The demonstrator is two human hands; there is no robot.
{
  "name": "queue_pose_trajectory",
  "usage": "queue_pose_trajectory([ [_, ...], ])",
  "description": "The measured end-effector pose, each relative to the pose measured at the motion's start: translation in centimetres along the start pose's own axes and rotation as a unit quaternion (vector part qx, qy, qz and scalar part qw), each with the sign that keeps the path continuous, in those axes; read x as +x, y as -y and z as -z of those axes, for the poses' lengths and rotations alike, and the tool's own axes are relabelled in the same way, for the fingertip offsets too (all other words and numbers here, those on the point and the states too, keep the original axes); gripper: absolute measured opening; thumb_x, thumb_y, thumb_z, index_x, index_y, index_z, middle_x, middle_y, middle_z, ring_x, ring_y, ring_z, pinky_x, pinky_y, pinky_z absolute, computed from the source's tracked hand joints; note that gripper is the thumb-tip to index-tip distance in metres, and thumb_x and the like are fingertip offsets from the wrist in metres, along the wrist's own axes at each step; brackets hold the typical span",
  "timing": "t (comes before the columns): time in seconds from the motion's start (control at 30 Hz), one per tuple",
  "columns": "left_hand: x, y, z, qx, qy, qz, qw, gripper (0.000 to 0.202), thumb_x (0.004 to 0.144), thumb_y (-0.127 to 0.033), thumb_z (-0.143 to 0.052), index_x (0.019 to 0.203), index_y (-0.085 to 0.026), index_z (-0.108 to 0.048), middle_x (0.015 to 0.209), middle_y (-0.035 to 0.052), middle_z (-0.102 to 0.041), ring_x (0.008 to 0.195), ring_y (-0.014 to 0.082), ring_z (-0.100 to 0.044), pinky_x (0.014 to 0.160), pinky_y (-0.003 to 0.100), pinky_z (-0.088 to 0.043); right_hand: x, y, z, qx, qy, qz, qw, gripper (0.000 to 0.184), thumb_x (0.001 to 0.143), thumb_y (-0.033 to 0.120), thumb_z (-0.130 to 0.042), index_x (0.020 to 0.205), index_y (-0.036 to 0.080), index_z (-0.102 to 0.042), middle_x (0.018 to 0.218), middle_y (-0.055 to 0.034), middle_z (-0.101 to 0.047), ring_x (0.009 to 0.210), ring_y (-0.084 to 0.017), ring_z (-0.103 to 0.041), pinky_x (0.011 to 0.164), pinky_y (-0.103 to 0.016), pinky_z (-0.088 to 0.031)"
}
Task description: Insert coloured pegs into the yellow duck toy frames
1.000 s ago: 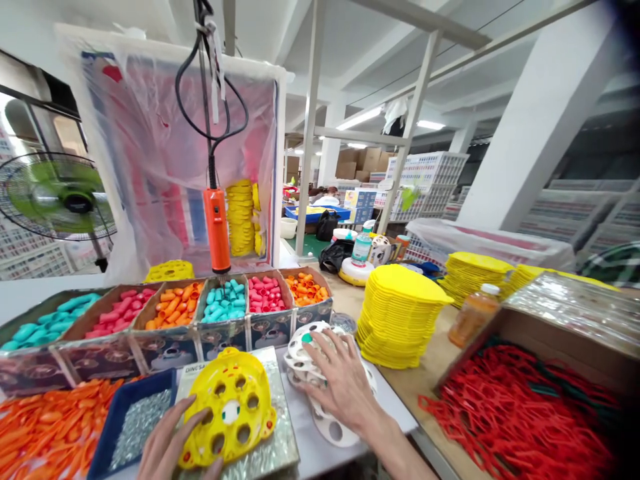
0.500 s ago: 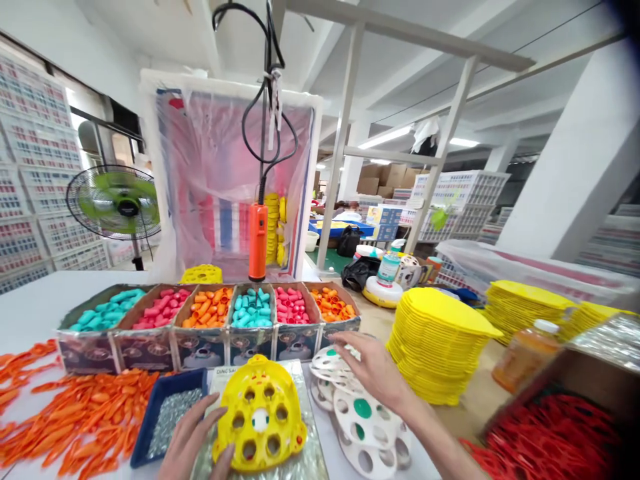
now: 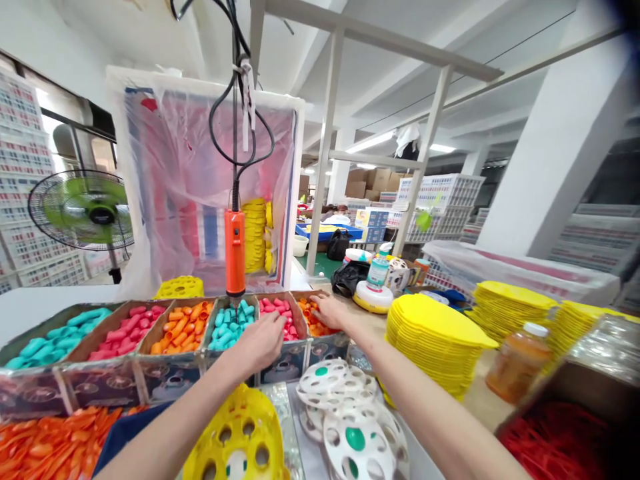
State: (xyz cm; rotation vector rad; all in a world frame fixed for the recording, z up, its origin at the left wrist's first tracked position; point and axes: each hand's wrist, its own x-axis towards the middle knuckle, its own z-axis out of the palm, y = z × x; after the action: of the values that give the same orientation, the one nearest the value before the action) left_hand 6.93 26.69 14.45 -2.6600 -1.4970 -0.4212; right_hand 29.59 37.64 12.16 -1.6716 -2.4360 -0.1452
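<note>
My left hand [image 3: 265, 339] is over a compartment of small pink plastic pieces [image 3: 291, 325], its fingers curled down; what they grip, if anything, is hidden. In the neighbouring compartment my right hand [image 3: 329, 312] touches small orange plastic pieces [image 3: 314, 325], fingers stretched and apart. Below my forearms lies a yellow plastic shell with round holes [image 3: 265, 427], partly covered by my left arm. White perforated discs [image 3: 333, 427], some with green spots, are piled to its right.
An orange electric screwdriver [image 3: 235, 253] hangs above the turquoise pieces [image 3: 231, 327]. Stacked yellow plates [image 3: 430, 347] stand at right, near a bottle of amber liquid [image 3: 520, 360] and a box of red parts [image 3: 555, 433]. Flat orange parts [image 3: 45, 443] lie at left beside a blue tray [image 3: 120, 437].
Both hands have moved forward to the compartments, the left from the yellow shell and the right from above the white discs. The view has shifted, and the shell appears lower.
</note>
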Motion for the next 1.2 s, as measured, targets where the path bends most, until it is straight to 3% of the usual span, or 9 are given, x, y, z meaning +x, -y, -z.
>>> queue_pose_trajectory([
  [0.1,5.2,1.7,-2.7,0.025,0.03,0.037,0.999,0.042,0.089,-0.02,-0.051,0.13,-0.009,-0.054,0.133,0.022,-0.059,0.125,0.0329,-0.055,0.107,0.05,-0.041,1.6,-0.8,-1.2,-0.018,0.033,-0.005,0.999,0.041,0.094,0.037,-0.055,0.13,0.017,-0.053,0.134,-0.0121,-0.058,0.121,-0.028,-0.056,0.101,-0.052,-0.046],
  [0.2,7.8,3.0,-5.0,0.047,0.058,0.068,0.995,0.043,0.087,-0.029,-0.062,0.127,-0.014,-0.056,0.134,0.0158,-0.058,0.125,0.0326,-0.054,0.106,0.058,-0.039,2.1,-1.1,-2.0,-0.032,0.066,0.008,0.997,0.033,0.092,0.037,-0.059,0.118,0.016,-0.061,0.128,-0.0098,-0.061,0.119,-0.027,-0.057,0.101,-0.053,-0.045],
  [0.4,7.9,3.8,-6.3,0.052,0.065,0.071,0.994,0.029,0.09,-0.031,-0.06,0.115,-0.015,-0.062,0.125,0.0097,-0.063,0.116,0.0264,-0.059,0.099,0.052,-0.046,1.1,0.0,-2.4,-0.002,0.074,0.021,0.997,0.021,0.091,0.033,-0.062,0.1,0.014,-0.066,0.109,-0.0073,-0.069,0.103,-0.021,-0.065,0.095,-0.045,-0.05],
  [0.53,7.5,3.4,-5.5,0.018,0.049,0.08,0.995,0.023,0.091,-0.032,-0.06,0.103,-0.014,-0.066,0.108,0.0072,-0.069,0.102,0.0223,-0.065,0.091,0.047,-0.052,-0.2,0.2,-1.4,0.074,0.009,0.016,0.997,0.01,0.086,0.019,-0.064,0.091,0.014,-0.07,0.097,-0.0113,-0.074,0.101,-0.026,-0.067,0.092,-0.043,-0.05],
  [0.63,7.0,3.0,-4.3,-0.031,0.007,0.086,0.996,0.02,0.092,-0.031,-0.057,0.097,-0.013,-0.066,0.1,0.0073,-0.071,0.095,0.0213,-0.066,0.089,0.044,-0.052,-1.4,-0.1,-0.2,0.169,-0.066,0.026,0.983,0.016,0.086,0.017,-0.058,0.097,0.015,-0.07,0.103,-0.0128,-0.074,0.102,-0.025,-0.067,0.093,-0.038,-0.049],
  [0.83,2.5,1.1,-0.2,-0.185,-0.105,0.054,0.976,0.021,0.092,-0.026,-0.049,0.097,-0.016,-0.067,0.1,0.008,-0.074,0.094,0.0195,-0.067,0.087,0.03,-0.05,-5.1,2.1,3.2,0.358,-0.19,0.052,0.913,0.019,0.089,0.029,-0.051,0.103,0.017,-0.059,0.103,-0.0082,-0.07,0.095,-0.019,-0.067,0.087,-0.035,-0.054],
  [0.97,-3.0,-1.2,2.0,-0.281,-0.136,0.05,0.949,0.023,0.091,-0.031,-0.049,0.097,-0.018,-0.067,0.096,0.0048,-0.075,0.086,0.0172,-0.068,0.076,0.025,-0.053,-9.1,5.5,5.4,0.533,-0.211,0.078,0.816,0.03,0.084,0.031,-0.065,0.111,0.021,-0.058,0.108,-0.0079,-0.07,0.107,-0.022,-0.065,0.096,-0.04,-0.052],
  [1.0,-4.6,-1.8,2.3,-0.352,-0.143,0.064,0.923,0.022,0.089,-0.034,-0.053,0.096,-0.018,-0.068,0.096,0.0052,-0.075,0.087,0.0185,-0.068,0.076,0.025,-0.053,-10.1,6.4,5.7,0.56,-0.207,0.077,0.799,0.035,0.083,0.031,-0.068,0.116,0.022,-0.057,0.11,-0.0078,-0.07,0.11,-0.023,-0.064,0.098,-0.041,-0.051],
  [1.2,-13.3,-4.2,2.0,-0.55,-0.133,0.166,0.808,0.029,0.081,-0.046,-0.066,0.091,-0.02,-0.072,0.09,0.0048,-0.074,0.085,0.021,-0.068,0.076,0.027,-0.054,-14.9,10.8,5.4,0.541,-0.246,0.07,0.801,0.03,0.084,0.036,-0.068,0.112,0.025,-0.064,0.113,-0.0066,-0.069,0.106,-0.023,-0.064,0.092,-0.039,-0.057],
])
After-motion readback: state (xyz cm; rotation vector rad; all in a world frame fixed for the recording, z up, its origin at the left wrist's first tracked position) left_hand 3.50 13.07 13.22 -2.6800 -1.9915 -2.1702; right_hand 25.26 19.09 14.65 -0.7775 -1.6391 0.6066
